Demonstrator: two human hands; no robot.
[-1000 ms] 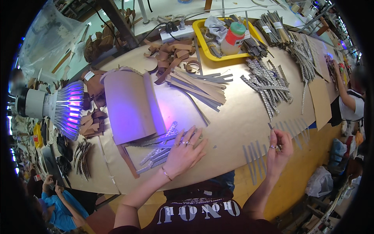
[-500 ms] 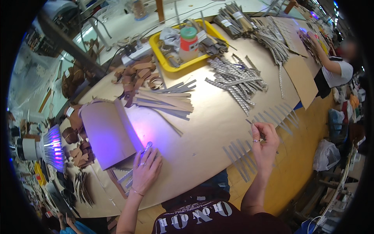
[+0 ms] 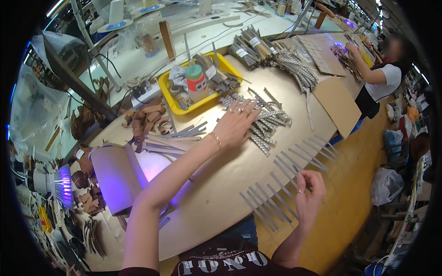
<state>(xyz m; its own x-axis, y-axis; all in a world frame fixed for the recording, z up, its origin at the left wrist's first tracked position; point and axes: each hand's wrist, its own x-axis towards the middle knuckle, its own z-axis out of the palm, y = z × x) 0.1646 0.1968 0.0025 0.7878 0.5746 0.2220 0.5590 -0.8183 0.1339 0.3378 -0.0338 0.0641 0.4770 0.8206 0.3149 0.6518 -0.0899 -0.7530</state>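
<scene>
My left hand reaches far across the brown paper-covered table, fingers spread, resting on a heap of glittery silver strips. My right hand is near the table's front edge with fingers loosely curled, touching a grey strip in a row of flat grey strips laid side by side. Whether it pinches that strip I cannot tell.
A yellow tray holds a bottle with a green cap and scraps. Brown leather strips, a curled cardboard sheet and a purple lamp lie left. Another person works at the far right.
My left hand left the strips by the cardboard sheet at the left and stretched across to the glittery strip heap. The right hand stayed by the grey strip row. The view swung.
</scene>
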